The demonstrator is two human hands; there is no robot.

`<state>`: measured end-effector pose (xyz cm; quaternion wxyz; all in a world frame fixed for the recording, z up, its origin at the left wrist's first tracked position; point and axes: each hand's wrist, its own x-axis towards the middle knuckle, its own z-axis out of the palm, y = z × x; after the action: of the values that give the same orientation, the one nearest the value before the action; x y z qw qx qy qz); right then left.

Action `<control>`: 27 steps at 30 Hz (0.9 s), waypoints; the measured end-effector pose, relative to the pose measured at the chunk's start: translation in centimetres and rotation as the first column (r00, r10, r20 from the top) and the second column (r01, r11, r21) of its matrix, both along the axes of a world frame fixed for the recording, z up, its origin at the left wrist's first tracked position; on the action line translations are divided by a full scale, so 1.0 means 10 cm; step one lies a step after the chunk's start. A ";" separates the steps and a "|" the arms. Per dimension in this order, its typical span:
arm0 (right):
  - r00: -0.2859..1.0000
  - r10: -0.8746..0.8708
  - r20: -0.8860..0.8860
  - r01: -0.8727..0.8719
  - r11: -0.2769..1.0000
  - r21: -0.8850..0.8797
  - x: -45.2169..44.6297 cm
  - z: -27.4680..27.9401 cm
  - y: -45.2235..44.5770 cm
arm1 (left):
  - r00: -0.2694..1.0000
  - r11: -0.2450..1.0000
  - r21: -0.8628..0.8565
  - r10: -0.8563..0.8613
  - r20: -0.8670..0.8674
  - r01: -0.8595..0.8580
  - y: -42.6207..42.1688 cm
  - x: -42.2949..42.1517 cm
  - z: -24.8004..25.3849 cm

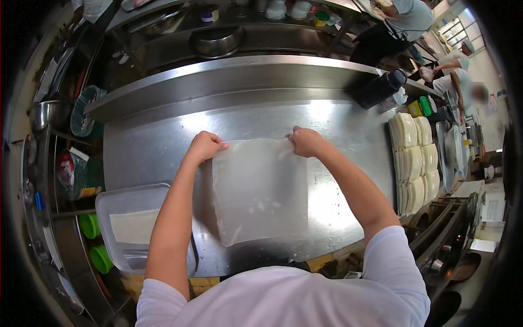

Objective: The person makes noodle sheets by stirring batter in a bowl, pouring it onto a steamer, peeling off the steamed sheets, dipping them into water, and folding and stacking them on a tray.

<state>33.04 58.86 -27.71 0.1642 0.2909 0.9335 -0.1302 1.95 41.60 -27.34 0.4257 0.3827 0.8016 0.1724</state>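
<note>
A thin, whitish, translucent sheet (260,191) is spread in front of me over the steel table (348,180). Its left edge is crinkled and small pale flecks show on its lower half; whether it is plastic or dough I cannot tell. My left hand (206,146) pinches its far left corner between thumb and fingers. At the far right corner, my right hand (307,142) is closed on the same sheet. Left of my left forearm is a clear plastic tub (102,210) holding a pale flat rectangular slab (133,226), partly hidden by the arm.
Rows of pale, plastic-wrapped packs (415,163) line the table's right side. A dark bottle (384,89) lies by the raised steel back ledge (245,73). Green containers (99,259) sit on a left shelf. Other people (411,22) work at the far right.
</note>
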 end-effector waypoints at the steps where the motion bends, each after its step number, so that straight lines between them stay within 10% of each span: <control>1: 0.998 -0.002 -0.064 0.003 1.000 0.012 0.04 -0.01 -0.01 | 1.000 1.000 0.008 -0.004 -0.007 0.004 0.00 0.01 0.00; 19: 0.806 -0.313 -0.502 0.325 0.943 -0.067 0.74 0.57 -1.09 | 0.984 0.891 0.436 -0.056 -0.168 0.125 -1.04 0.37 0.36; 27: 0.881 -0.431 -0.195 0.407 0.900 -0.154 1.19 0.32 -2.16 | 0.907 0.845 0.396 -0.218 -0.360 0.360 -2.15 0.73 0.18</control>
<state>44.95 37.30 -24.54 0.0412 0.4602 0.8523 -0.2450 9.29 20.10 -25.57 0.2187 0.6106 0.7265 0.2271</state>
